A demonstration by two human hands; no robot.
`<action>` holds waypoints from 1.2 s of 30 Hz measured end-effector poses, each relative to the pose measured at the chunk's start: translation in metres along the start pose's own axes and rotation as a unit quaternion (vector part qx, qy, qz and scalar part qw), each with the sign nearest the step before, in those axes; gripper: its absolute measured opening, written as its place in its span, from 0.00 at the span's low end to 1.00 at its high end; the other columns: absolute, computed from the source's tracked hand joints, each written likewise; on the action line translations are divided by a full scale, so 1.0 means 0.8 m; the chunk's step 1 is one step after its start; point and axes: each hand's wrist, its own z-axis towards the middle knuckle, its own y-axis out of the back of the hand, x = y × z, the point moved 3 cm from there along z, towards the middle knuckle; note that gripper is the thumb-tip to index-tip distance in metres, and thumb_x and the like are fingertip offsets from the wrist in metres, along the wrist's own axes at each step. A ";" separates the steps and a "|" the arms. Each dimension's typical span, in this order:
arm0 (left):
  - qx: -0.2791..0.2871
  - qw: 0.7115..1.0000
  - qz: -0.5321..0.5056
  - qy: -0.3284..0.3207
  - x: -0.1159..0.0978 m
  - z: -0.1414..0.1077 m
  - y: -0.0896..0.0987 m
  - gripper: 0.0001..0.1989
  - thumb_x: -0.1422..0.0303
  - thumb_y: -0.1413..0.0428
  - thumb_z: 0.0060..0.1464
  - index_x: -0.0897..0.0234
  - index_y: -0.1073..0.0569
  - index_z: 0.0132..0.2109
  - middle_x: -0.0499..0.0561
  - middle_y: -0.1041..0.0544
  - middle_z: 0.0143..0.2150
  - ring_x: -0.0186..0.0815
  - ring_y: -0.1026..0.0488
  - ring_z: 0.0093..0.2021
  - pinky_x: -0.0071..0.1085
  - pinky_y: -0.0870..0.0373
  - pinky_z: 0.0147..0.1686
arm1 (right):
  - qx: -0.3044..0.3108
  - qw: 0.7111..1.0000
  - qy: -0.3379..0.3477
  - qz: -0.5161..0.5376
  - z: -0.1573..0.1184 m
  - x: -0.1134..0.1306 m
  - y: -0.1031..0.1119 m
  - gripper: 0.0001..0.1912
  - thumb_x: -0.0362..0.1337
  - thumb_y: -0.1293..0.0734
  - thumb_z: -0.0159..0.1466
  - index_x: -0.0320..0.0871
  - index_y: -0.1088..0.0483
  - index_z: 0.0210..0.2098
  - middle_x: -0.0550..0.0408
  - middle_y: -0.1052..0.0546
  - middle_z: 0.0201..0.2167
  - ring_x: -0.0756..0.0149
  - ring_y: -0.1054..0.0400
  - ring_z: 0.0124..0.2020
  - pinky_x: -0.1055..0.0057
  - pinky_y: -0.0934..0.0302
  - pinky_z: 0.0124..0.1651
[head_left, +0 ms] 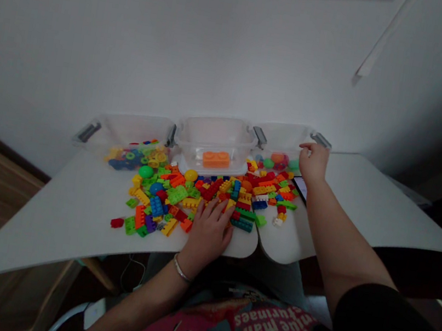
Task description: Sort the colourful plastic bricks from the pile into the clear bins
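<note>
left bare hand (206,235) rests on a heap of light, stiff multicoloured plastic toy bricks (177,195), fingers spread, on the white desk (71,220); bricks pinch best by their edges. right hand (312,164) curls by a clear plastic bin (281,138); dim view, cannot tell if it holds anything.

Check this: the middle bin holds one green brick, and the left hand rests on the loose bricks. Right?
No, the brick in the middle bin is orange, not green, as the head view shows. The left hand on the loose bricks stands as you said.
</note>
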 end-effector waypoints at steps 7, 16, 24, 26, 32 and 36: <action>-0.021 0.999 -0.024 -0.006 0.000 -0.004 0.004 0.25 0.65 0.45 0.59 0.59 0.34 0.63 0.55 0.32 0.65 0.50 0.41 0.66 0.59 0.50 0.66 | 0.009 1.000 0.013 0.011 -0.009 -0.004 0.004 0.13 0.38 0.41 0.60 0.42 0.28 0.40 0.45 0.24 0.37 0.51 0.31 0.45 0.43 0.50 0.61; -0.134 0.987 0.007 0.090 0.085 0.026 0.073 0.20 0.65 0.47 0.60 0.62 0.29 0.58 0.57 0.28 0.60 0.46 0.33 0.59 0.46 0.38 0.61 | -0.066 0.994 0.025 0.081 -0.071 0.054 0.044 0.16 0.39 0.40 0.61 0.45 0.32 0.48 0.46 0.25 0.48 0.51 0.33 0.51 0.49 0.41 0.57; -0.033 0.980 0.087 0.178 0.132 0.063 0.065 0.24 0.61 0.48 0.60 0.65 0.31 0.61 0.60 0.26 0.59 0.50 0.33 0.59 0.46 0.40 0.60 | 0.035 0.980 0.087 0.174 -0.164 0.113 0.025 0.15 0.39 0.38 0.62 0.46 0.32 0.48 0.47 0.24 0.46 0.53 0.32 0.50 0.51 0.39 0.55; -0.009 0.975 0.096 0.198 0.130 0.071 0.065 0.24 0.60 0.50 0.61 0.64 0.31 0.61 0.60 0.26 0.58 0.51 0.34 0.60 0.48 0.41 0.61 | 0.064 0.977 0.095 0.178 -0.177 0.119 0.016 0.16 0.38 0.38 0.62 0.46 0.31 0.49 0.47 0.24 0.47 0.52 0.32 0.50 0.50 0.38 0.55; 0.030 0.968 0.115 0.223 0.129 0.083 0.056 0.24 0.59 0.51 0.61 0.62 0.29 0.60 0.61 0.25 0.57 0.53 0.35 0.61 0.56 0.48 0.63 | 0.119 0.968 0.151 0.164 -0.192 0.131 0.008 0.15 0.35 0.37 0.61 0.45 0.30 0.48 0.46 0.23 0.45 0.51 0.31 0.48 0.50 0.37 0.52; 0.007 0.967 0.121 0.222 0.136 0.084 0.053 0.22 0.59 0.47 0.58 0.61 0.26 0.56 0.61 0.22 0.51 0.54 0.31 0.56 0.59 0.48 0.62 | 0.121 0.963 0.161 0.176 -0.194 0.135 0.012 0.14 0.34 0.37 0.61 0.45 0.29 0.47 0.46 0.23 0.45 0.52 0.31 0.48 0.51 0.38 0.53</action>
